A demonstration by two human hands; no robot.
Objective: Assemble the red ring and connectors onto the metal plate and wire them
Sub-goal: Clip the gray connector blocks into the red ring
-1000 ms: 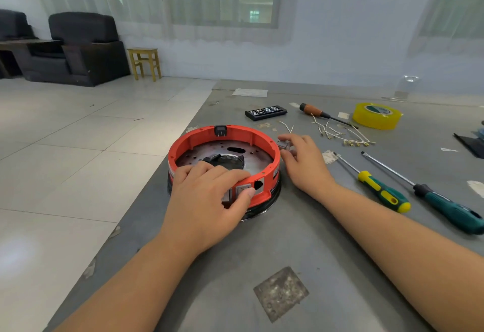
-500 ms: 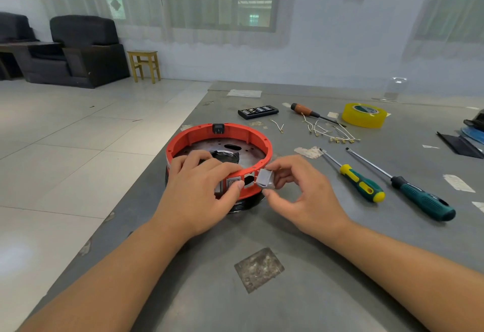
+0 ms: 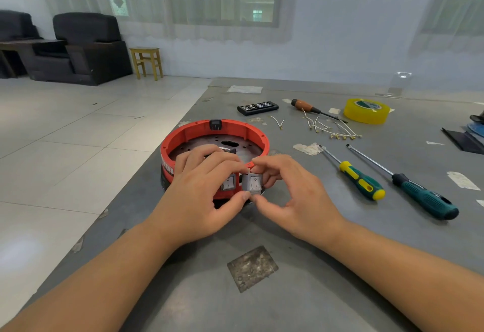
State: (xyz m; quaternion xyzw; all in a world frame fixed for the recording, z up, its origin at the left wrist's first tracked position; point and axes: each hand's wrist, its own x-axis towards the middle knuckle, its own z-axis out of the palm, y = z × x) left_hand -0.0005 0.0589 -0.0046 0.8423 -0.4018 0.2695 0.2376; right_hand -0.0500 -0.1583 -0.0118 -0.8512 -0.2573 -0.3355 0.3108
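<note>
1. At the near-left part of the grey table [image 3: 327,226], close to its left edge, sits the red ring [image 3: 183,135] on the metal plate [image 3: 248,149]; plate shows inside the ring w/ small holes.
2. Black socket [image 3: 215,124] is set in the ring's far wall.
3. Left hand [image 3: 199,200] grips the ring's near wall: fingers curled over the rim to the inside, thumb on the outside low down, tip touching the bottom of the loose switch.
4. A grey rocker switch [image 3: 227,183] sits in the near wall, just right of the left hand's knuckles.
5. Right hand [image 3: 293,200] pinches a second grey rocker switch [image 3: 252,183] btwn curled fingers above and thumb below, held against the ring's near wall, just beside the first switch. Can't tell if it's seated.
6. Right of the ring, well apart: yellow-green screwdriver [image 3: 358,181] and teal screwdriver [image 3: 419,194], lying side by side, tips pointing away.
7. Further back: bunch of white wires w/ terminals [image 3: 330,128], one separate wire [image 3: 277,121], wooden-handled screwdriver [image 3: 306,107], yellow tape roll [image 3: 365,111], black bit case [image 3: 258,107].
8. Near edge of table: dark square patch [image 3: 252,268], btwn the two forearms.
9. Bkgd left: black armchair [image 3: 86,48], small wooden stool [image 3: 146,63] on tiled floor.
</note>
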